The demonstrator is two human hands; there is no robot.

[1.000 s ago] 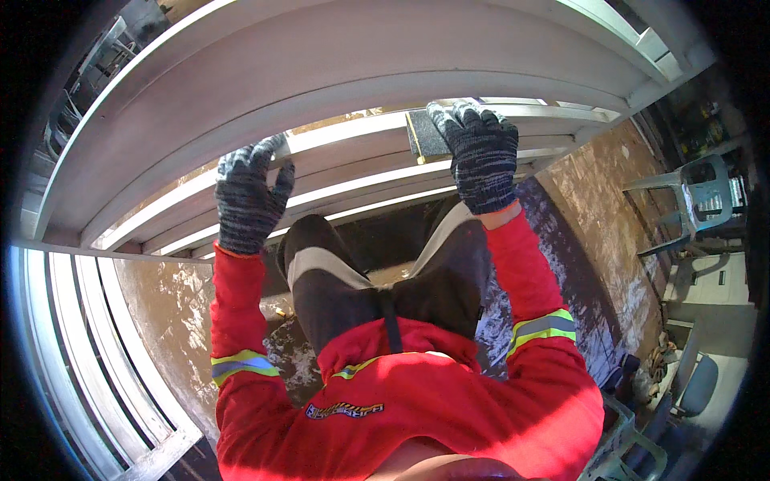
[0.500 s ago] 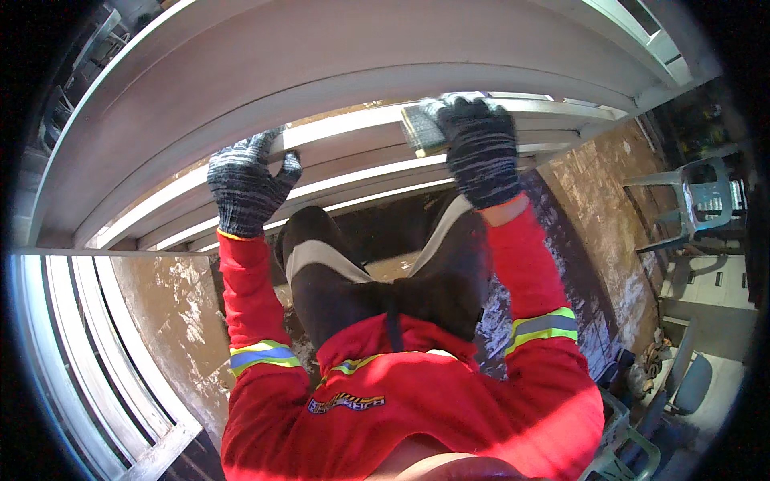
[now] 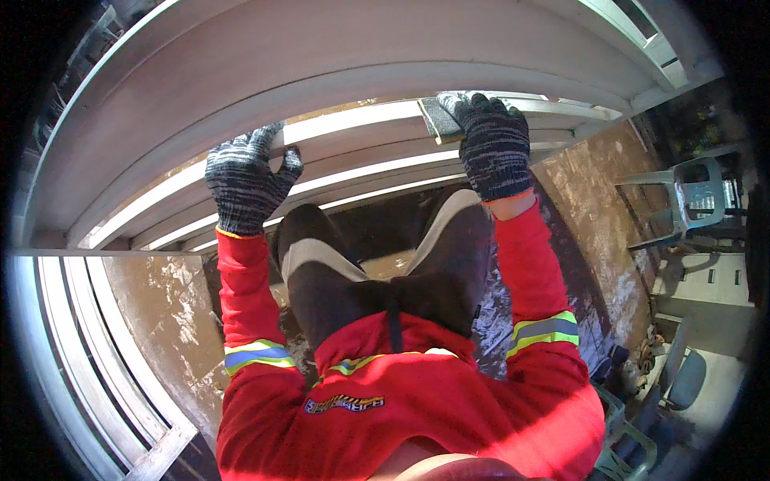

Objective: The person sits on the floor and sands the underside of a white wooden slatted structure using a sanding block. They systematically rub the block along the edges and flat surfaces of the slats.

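Observation:
Before me stands a white slatted wooden frame (image 3: 377,36) with long parallel boards. My left hand (image 3: 245,180), in a dark striped knit glove, grips one white slat (image 3: 345,124); its fingers go over the far edge and the thumb stays on the near side. Farther right along that slat, my gloved right hand (image 3: 495,148) is closed on a grey sanding block (image 3: 442,120), pressed against the slat's upper edge. The block's left part sticks out from the glove. The fingertips of both hands are partly hidden behind the slat.
Another white slatted piece (image 3: 96,353) lies at the left. A pale green plastic chair (image 3: 698,192) stands at the right, with a white cabinet-like piece (image 3: 706,280) below it. Brown, paint-spotted sheeting (image 3: 593,184) covers the floor. My knees are under the frame.
My right hand has slid a little to the right along the slat with the sanding block. My left hand keeps its hold in nearly the same place.

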